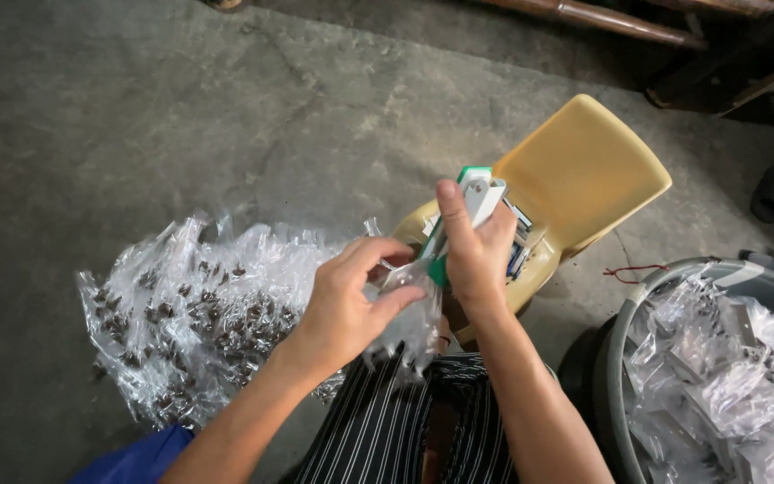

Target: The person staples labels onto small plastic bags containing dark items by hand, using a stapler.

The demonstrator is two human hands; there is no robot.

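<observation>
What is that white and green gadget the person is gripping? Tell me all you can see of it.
The stapler-like tool looks like white plastic with green trim at its top end and a green part low by the palm. It stands nearly upright, tilted slightly, over a yellow plastic chair. The right hand wraps around it, thumb pressed along its front. Its lower end meets the top of a small clear plastic bag, which the left hand pinches. Its inner workings are hidden.

Informal workshop floor: bare concrete floor (136, 108), heaped clear packets (190, 314), packet-filled grey tub (615, 358).
</observation>
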